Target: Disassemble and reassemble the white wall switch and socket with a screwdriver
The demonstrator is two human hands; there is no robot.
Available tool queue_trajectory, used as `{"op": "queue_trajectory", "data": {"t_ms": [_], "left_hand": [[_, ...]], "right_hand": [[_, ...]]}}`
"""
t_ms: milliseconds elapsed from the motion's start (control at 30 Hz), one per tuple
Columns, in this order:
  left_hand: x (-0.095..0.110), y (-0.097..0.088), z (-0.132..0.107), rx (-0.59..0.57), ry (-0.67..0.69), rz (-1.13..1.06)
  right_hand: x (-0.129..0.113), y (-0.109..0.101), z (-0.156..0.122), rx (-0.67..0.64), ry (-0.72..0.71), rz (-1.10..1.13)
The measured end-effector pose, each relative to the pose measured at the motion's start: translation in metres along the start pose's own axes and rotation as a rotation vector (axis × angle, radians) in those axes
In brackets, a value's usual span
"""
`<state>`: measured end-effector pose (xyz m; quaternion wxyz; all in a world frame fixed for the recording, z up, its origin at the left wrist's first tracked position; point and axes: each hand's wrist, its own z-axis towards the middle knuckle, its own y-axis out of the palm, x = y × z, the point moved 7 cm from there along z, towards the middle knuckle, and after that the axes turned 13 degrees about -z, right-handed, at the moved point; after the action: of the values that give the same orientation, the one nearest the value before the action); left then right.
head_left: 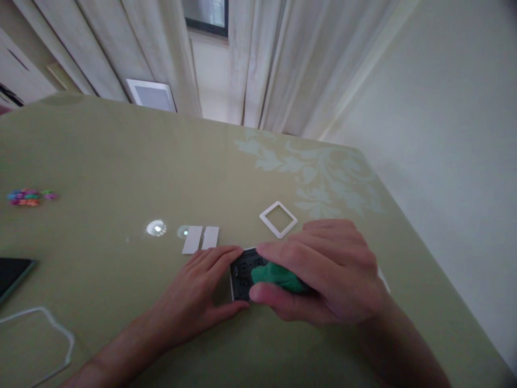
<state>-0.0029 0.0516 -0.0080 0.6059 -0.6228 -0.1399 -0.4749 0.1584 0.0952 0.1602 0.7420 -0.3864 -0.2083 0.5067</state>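
A square wall-switch body (241,275) with a black face and a thin white edge lies on the table in front of me. My left hand (202,291) grips it from the left, fingers at its far edge and thumb at its near edge. Above its right part is my right hand (327,272), closed around a green handle (278,276). The working end of that handle is hidden, so I cannot tell whether it touches the switch body. Just beyond are two white switch rockers (193,240) side by side and a white square frame (278,219).
Small colourful pieces (28,197) lie in a cluster at the far left. Nearer me on that side are a dark flat device (14,275) and a white cable (60,328). A white edge shows behind my right wrist. Curtains (258,64) and a wall (452,161) border the table.
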Motion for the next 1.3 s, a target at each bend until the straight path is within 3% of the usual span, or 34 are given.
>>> {"op": "queue_trajectory", "data": {"t_ms": [200,367,533,567,700,767,867,900,1067,1100,1233,1300], "left_hand": [[-0.001,0.001,0.001,-0.006,-0.014,0.017],[0.000,-0.001,0.000,0.029,-0.004,0.004],[-0.001,0.000,0.002,-0.001,-0.004,0.032],[-0.001,0.001,0.003,-0.006,-0.003,0.030],[-0.001,0.001,0.003,-0.016,-0.011,0.018],[-0.001,0.001,0.002,-0.002,-0.001,0.026],[0.000,0.000,0.002,0.005,0.010,0.028],[0.000,0.000,0.002,0.001,0.010,0.023],[-0.001,0.000,0.002,0.012,0.006,0.005],[-0.001,-0.001,0.002,0.018,0.008,0.011],[-0.002,0.000,0.003,0.012,0.024,0.031],[-0.002,0.001,0.002,0.010,0.019,0.027]], "right_hand": [[0.000,0.012,-0.001,-0.154,0.043,0.165],[-0.001,0.002,0.000,0.028,0.017,-0.031],[-0.002,0.014,0.000,-0.193,0.031,0.218],[-0.001,0.014,0.000,-0.190,0.033,0.195],[-0.002,0.000,-0.001,0.023,0.008,-0.094],[-0.002,0.002,0.000,-0.045,0.021,-0.004],[-0.005,0.012,0.000,-0.257,0.040,0.245],[-0.006,0.013,0.000,-0.265,0.031,0.249],[-0.004,-0.001,0.000,0.058,-0.009,-0.147],[-0.002,0.000,0.001,0.031,-0.004,-0.124],[-0.002,0.015,0.000,-0.274,-0.012,0.190],[-0.002,0.014,0.000,-0.221,-0.015,0.120]]}}
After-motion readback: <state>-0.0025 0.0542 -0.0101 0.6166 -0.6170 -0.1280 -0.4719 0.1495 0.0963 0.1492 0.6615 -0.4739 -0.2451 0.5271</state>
